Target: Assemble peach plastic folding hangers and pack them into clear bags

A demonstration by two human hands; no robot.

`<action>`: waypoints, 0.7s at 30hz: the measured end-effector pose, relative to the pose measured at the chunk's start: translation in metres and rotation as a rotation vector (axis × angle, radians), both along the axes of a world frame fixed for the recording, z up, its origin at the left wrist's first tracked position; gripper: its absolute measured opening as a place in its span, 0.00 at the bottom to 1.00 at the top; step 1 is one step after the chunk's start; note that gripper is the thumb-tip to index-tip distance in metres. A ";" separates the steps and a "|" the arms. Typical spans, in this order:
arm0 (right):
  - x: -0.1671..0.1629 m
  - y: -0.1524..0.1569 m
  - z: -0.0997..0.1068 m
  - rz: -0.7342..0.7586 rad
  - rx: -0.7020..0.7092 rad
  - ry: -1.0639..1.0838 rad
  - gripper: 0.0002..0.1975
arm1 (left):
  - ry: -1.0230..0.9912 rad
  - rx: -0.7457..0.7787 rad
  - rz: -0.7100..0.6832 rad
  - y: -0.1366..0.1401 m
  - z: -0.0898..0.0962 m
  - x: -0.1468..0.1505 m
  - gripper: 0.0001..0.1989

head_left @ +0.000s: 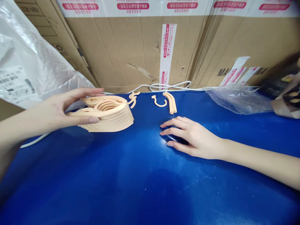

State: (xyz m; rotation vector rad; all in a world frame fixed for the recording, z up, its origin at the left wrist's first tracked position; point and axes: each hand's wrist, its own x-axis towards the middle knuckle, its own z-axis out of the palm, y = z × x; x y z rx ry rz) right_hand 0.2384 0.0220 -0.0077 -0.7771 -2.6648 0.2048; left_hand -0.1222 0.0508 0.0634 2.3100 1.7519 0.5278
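Observation:
Toward the left of the blue tabletop stands a neat stack of peach plastic hanger pieces (112, 120), nested one on another. My left hand (70, 107) grips the top of this stack, thumb along the near side and fingers along the far side. My right hand (194, 137) rests on the table with its fingers apart, holding nothing. Just beyond it lie a loose peach hook (161, 101) and a pair of curved hanger arms (172, 103) side by side. Several small hook pieces (132, 99) lie in a pile behind the stack's right end.
Large cardboard boxes (131, 50) form a wall along the back of the blue table (131, 181). A white cable (173, 86) runs along their base. Clear plastic film (239, 98) lies at the back right. A white plastic bag with labels (35, 62) stands at the left.

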 end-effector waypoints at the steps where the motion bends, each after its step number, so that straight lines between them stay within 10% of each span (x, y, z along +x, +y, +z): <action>1: 0.000 0.000 0.000 0.001 0.001 0.002 0.14 | -0.006 -0.007 0.007 0.000 0.000 -0.001 0.41; 21: 0.000 -0.001 0.001 0.000 0.004 0.000 0.14 | -0.191 -0.128 0.312 0.000 0.016 -0.016 0.41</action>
